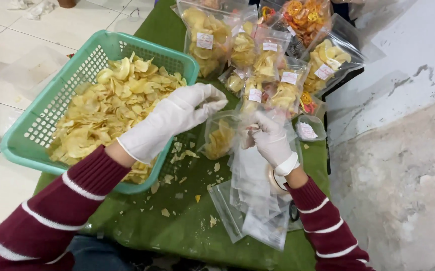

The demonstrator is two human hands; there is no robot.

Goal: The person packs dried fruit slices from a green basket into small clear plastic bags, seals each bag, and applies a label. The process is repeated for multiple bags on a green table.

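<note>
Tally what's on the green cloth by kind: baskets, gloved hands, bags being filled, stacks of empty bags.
Green basket of chips: 1
Gloved hands: 2, left hand, right hand
Bag being filled: 1
Stack of empty bags: 1
Total: 5

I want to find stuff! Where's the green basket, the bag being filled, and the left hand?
green basket (26, 145), head view, bare left rim.
bag being filled (219, 138), head view, chip-filled middle.
left hand (177, 114), head view, back of glove.
</note>
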